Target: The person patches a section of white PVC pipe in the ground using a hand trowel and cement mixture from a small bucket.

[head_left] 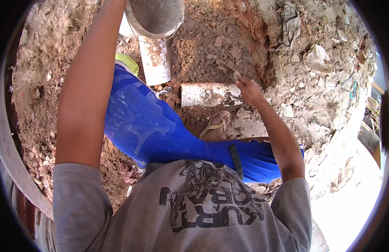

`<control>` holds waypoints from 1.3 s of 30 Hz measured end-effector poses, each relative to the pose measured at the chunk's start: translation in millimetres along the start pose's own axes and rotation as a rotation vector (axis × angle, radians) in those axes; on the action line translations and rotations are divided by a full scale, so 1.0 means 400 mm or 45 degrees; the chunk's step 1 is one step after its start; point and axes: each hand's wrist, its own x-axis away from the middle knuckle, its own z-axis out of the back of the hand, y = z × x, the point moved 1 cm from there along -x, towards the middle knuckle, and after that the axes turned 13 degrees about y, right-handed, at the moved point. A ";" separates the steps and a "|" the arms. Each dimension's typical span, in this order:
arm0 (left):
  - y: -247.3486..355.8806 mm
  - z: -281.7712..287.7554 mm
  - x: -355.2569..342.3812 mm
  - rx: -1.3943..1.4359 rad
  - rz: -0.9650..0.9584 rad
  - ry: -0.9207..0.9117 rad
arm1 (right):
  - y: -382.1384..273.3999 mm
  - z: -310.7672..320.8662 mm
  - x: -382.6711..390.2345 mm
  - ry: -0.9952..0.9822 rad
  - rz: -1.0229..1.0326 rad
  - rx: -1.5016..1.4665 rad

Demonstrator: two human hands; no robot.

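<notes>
A short white pipe (209, 94), smeared with mud, is seen lying level in the reddish soil (228, 38) at the centre of the frame, just above a foot in a tan sandal (214, 126). The right hand (250, 90) is placed at the pipe's right end, right of centre, with its fingers (241, 82) closed on a small muddy scrap or stick (229, 68) that is held against the top edge of that end; what the scrap is cannot be told. A second white pipe (154, 61) is set upright-looking in the frame, just left of the lying one, with a small gap of dirt between the two ends. Above it, at the top centre, a wide grey pipe mouth (154, 17) is shown, dusted inside. The left arm is stretched up along the left of the frame toward that grey mouth, and the left hand is cut off by the top edge, so its fingers cannot be judged. A yellow-green object (128, 62) is partly hidden behind the blue shorts (144, 122) at the upper left of centre. A grey printed shirt (182, 210) fills the bottom of the frame. Crumpled pale litter (316, 56) is scattered on the dry ground at the upper right.
</notes>
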 end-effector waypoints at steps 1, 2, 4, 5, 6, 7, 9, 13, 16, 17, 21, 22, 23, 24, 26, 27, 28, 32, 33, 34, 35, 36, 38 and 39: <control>-0.042 -0.015 -0.018 -0.011 0.001 0.016 | -0.002 0.001 -0.005 0.006 0.017 -0.007; -0.184 0.017 -0.057 -0.148 -0.042 0.136 | -0.087 0.016 -0.023 0.017 0.104 -0.076; -0.222 -0.011 -0.025 -0.213 -0.097 0.161 | -0.147 0.110 0.020 -0.070 0.214 0.138; -0.109 -0.021 0.001 -0.038 -0.055 0.055 | -0.136 0.175 0.055 -0.065 0.137 0.165; -0.065 0.013 0.013 0.077 0.003 -0.020 | -0.162 0.220 0.083 -0.124 0.183 0.503; -0.105 0.042 0.006 0.042 0.019 -0.007 | -0.195 0.229 0.099 -0.187 0.281 0.828; -0.159 0.050 -0.026 -0.062 -0.043 0.082 | -0.149 0.151 0.089 -0.131 0.448 0.995; -0.091 0.029 -0.021 0.038 -0.140 0.198 | -0.044 -0.029 0.020 -0.024 0.493 1.128; -0.117 -0.008 -0.003 0.270 0.036 0.033 | 0.009 -0.022 -0.020 -0.172 0.132 0.067; -0.116 -0.011 -0.006 0.190 0.023 0.048 | -0.003 -0.017 -0.018 -0.161 0.136 0.075; -0.111 0.004 -0.017 -0.169 -0.040 0.098 | -0.146 0.122 0.037 -0.162 -0.417 -0.655; -0.068 -0.017 0.015 -0.130 -0.059 0.057 | -0.132 0.169 0.046 0.009 -0.035 -0.189; 0.005 -0.020 0.049 -0.071 -0.144 0.134 | -0.099 0.214 0.060 0.166 0.330 0.304; 0.009 0.006 0.070 -0.068 -0.192 0.237 | -0.101 0.236 0.066 0.155 0.326 0.318; -0.187 -0.080 -0.029 -0.088 -0.242 0.143 | -0.142 0.246 0.067 0.087 0.662 0.946; -0.311 -0.091 -0.088 -0.121 -0.312 0.054 | -0.174 0.212 0.055 0.095 0.722 0.919; -0.375 -0.097 -0.131 -0.159 -0.310 0.062 | -0.185 0.157 0.049 -0.023 0.681 1.044; -0.465 -0.065 -0.211 -0.551 -0.578 -0.017 | -0.132 -0.036 -0.005 -0.059 0.572 0.945; -0.324 -0.178 -0.129 -0.237 -0.370 -0.015 | -0.056 -0.009 -0.009 -0.111 0.453 1.012; -0.208 -0.210 -0.048 -0.029 -0.226 -0.026 | -0.011 0.019 0.002 -0.282 -0.024 0.447; -0.174 -0.168 -0.026 0.017 -0.170 -0.009 | -0.016 0.044 0.000 -0.372 -0.416 -0.158; -0.170 -0.120 -0.018 0.011 -0.138 0.015 | -0.018 0.046 0.016 -0.322 -0.609 -0.712; -0.152 -0.046 -0.018 0.000 -0.109 0.063 | -0.046 0.085 0.032 -0.143 -0.460 -0.705; -0.156 -0.021 -0.020 0.001 -0.094 0.077 | -0.079 0.116 0.044 0.021 -0.351 -0.698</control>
